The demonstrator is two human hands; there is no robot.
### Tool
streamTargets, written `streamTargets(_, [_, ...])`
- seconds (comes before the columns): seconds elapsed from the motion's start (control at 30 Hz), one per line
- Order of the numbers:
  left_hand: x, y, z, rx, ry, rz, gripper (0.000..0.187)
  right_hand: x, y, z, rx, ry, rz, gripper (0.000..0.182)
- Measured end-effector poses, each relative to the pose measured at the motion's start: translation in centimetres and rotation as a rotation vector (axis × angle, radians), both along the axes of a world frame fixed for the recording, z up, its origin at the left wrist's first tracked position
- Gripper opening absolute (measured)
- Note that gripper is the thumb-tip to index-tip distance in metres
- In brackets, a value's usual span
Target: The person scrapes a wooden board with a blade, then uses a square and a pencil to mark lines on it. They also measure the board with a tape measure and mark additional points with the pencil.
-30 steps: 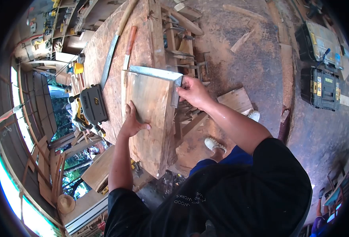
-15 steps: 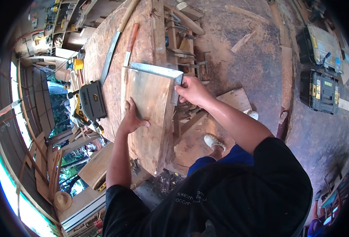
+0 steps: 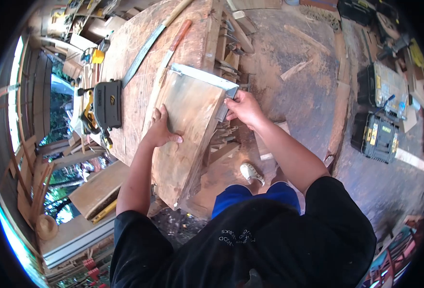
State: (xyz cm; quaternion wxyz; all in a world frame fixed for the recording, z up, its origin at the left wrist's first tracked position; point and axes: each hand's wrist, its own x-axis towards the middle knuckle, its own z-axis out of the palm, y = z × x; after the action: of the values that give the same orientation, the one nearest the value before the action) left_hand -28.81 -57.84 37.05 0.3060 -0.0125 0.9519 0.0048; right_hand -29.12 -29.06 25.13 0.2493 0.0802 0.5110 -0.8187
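Observation:
A wooden board lies on the workbench, slanting toward my body. Across its far end rests a metal try square, its blade on the board's face and its stock down along the right edge. The fingers of my right hand are closed on that stock. My left hand lies spread on the board near its left edge, thumb apart from the fingers. Beyond the square is a narrow-bladed tool with an orange-brown handle. Left of it, a long dark blade with a wooden handle lies on the bench.
A dark tool case sits at the left side of the workbench. Offcuts and clamps crowd beneath the bench's right side. Wood scraps lie on the floor, with black toolboxes farther right.
My view has tilted and shifted, so the bench and floor appear displaced. Both hands keep their places, the left on the board and the right on the try square.

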Motion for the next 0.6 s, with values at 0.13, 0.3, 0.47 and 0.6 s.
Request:
streamTargets(0.13, [0.1,0.6,0.5,-0.021,-0.015,0.045,0.151,0.1,0.0,0.5,0.000,-0.031,-0.006,0.016])
streamTargets(0.3, [0.2,0.6,0.7,0.012,-0.030,0.089,0.152,0.3,0.4,0.9,-0.011,-0.050,-0.033,0.015])
streamTargets(0.47, [0.2,0.3,0.5,0.016,-0.051,0.118,0.152,2.5,1.6,3.1,0.012,0.048,-0.069,0.014])
streamTargets(0.6, [0.1,0.7,1.1,0.005,-0.077,0.115,0.151,2.4,1.0,3.2,-0.002,-0.001,-0.005,0.013])
